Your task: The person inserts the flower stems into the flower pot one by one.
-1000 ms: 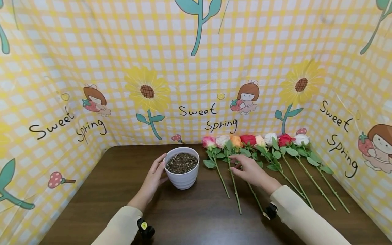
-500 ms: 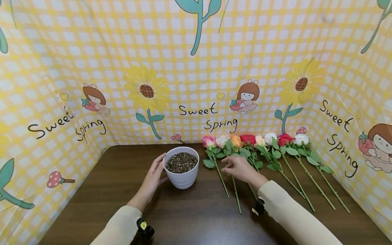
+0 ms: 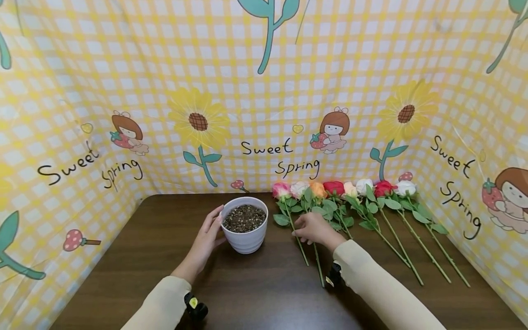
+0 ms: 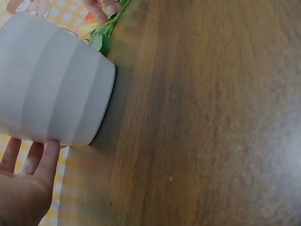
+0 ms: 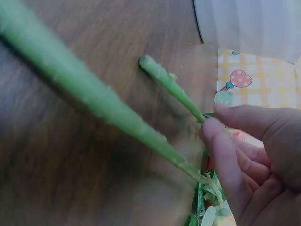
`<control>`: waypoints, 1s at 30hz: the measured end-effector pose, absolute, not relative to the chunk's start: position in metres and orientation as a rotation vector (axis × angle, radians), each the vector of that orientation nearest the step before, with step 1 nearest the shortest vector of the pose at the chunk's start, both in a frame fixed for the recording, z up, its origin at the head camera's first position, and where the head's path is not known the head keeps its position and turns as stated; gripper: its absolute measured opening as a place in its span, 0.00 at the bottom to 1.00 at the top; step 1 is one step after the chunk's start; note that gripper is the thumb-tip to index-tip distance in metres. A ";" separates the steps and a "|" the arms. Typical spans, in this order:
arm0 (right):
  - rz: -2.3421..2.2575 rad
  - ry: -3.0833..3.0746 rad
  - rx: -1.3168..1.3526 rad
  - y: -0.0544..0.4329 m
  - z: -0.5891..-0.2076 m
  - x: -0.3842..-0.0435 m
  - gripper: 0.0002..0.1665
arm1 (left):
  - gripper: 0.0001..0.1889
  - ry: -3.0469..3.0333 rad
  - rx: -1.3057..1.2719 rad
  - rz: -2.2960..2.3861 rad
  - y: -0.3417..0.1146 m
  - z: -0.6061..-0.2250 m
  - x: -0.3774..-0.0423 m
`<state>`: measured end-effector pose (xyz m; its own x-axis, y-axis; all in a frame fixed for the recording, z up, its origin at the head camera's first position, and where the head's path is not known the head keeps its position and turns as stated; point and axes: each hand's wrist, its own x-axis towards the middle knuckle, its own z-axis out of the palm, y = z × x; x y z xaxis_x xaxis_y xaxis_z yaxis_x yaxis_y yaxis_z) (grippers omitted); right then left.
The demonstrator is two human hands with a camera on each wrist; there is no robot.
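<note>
A white flowerpot (image 3: 246, 242) filled with dark soil (image 3: 244, 219) stands upright on the brown table. My left hand (image 3: 207, 234) rests its nearly straight fingers against the pot's left side; the left wrist view shows the fingertips at the ribbed wall of the pot (image 4: 61, 89). To the right of the pot, my right hand (image 3: 316, 229) pinches the stem of the leftmost rose, a pink one (image 3: 282, 190). In the right wrist view, thumb and forefinger meet on that green stem (image 5: 170, 85). A second rose stem (image 5: 94, 96) crosses close in front of that camera.
Several more roses lie in a row to the right, among them an orange one (image 3: 318, 190), a red one (image 3: 384, 188) and a white one (image 3: 406, 188), their stems pointing toward me. A yellow checked cloth (image 3: 264, 101) hangs behind and at both sides of the table (image 3: 255, 293).
My right hand has moved left and toward me, from over the second stem to the leftmost rose, and its fingers have closed on that stem. My left hand stays at the pot.
</note>
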<state>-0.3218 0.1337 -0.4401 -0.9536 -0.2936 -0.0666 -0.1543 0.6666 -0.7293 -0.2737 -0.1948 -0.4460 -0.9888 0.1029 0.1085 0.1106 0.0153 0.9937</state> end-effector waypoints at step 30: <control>-1.203 2.657 -0.378 0.133 -0.450 -0.325 0.07 | 0.28 -2.211 -0.224 -2.185 -0.194 -0.447 -0.273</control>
<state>-0.3254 0.1326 -0.4502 -0.9473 -0.3112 -0.0758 -0.1483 0.6361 -0.7573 -0.2731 -0.1935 -0.4471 -0.9894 0.0842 0.1185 0.1195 0.0071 0.9928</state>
